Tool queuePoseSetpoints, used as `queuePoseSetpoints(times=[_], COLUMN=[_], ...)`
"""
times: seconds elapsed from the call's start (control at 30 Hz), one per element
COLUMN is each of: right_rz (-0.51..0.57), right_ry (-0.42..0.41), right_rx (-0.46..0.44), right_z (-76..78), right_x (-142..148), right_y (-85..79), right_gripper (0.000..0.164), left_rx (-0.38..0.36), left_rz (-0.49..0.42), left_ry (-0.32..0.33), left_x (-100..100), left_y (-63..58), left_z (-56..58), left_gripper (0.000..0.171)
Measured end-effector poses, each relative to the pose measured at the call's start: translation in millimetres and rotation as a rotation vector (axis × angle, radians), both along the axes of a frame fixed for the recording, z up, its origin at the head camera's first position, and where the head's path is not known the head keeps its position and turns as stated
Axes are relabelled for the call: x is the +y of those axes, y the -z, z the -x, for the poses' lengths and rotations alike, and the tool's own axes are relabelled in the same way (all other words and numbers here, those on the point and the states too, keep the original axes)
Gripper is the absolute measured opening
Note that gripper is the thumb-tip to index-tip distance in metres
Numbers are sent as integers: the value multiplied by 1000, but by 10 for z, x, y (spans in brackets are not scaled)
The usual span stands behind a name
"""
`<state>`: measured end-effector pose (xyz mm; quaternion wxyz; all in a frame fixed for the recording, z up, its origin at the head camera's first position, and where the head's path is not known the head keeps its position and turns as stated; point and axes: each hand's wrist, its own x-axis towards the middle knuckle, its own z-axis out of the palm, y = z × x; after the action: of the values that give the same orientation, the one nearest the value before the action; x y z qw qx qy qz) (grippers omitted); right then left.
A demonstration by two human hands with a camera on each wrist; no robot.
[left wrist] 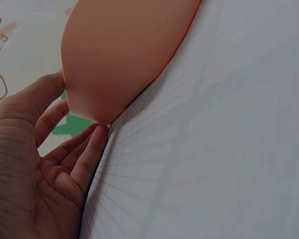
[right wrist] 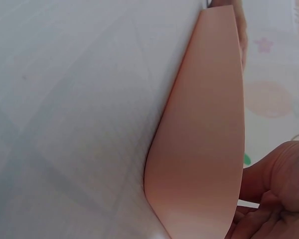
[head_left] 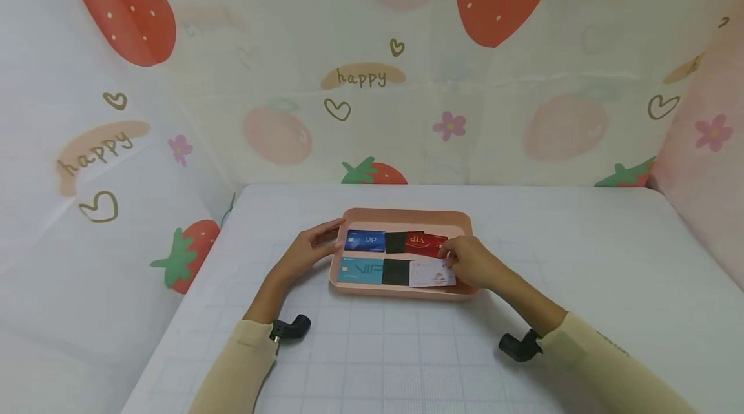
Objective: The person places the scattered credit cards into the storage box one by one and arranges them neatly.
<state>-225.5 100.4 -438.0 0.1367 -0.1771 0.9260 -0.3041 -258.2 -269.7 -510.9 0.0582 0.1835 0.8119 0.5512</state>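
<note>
A pink tray (head_left: 403, 215) lies on the table with two rows of cards in it. Its back row has a dark blue VIP card (head_left: 365, 241), a black card (head_left: 395, 243) and a red VIP card (head_left: 423, 244), slightly askew over the black one. In front lie a light blue VIP card (head_left: 360, 270), another black card (head_left: 396, 272) and a white card (head_left: 431, 274). My right hand (head_left: 472, 262) pinches the red card's right end; the tray wall hides its fingertips in the right wrist view. My left hand (head_left: 305, 251) touches the tray's left end, fingers fairly straight.
The white table (head_left: 372, 349) has a faint grid pattern. Behind it hangs a pale curtain (head_left: 500, 91) printed with strawberries, hearts and "happy". A black wrist camera (head_left: 290, 328) sits on the left sleeve, another camera (head_left: 519, 346) on the right.
</note>
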Motion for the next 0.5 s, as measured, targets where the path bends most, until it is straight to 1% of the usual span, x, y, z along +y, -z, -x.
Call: queuePoseSetpoints(times=[0.2,0.33,0.5], right_rz=[-13,-33,-66], right_ry=[9,29,41], right_rx=[-30,-42,-47], right_z=[-1,6,7], right_x=[-3,-12,-29], right_y=[-4,6,13], right_gripper=[20,19,21], left_rx=[5,13,-6], left_rz=[-4,-5,-8], left_ry=[1,5,1], left_x=[-2,-2,-1], left_y=[17,19,12], left_z=[7,8,5], left_gripper=[59,59,59])
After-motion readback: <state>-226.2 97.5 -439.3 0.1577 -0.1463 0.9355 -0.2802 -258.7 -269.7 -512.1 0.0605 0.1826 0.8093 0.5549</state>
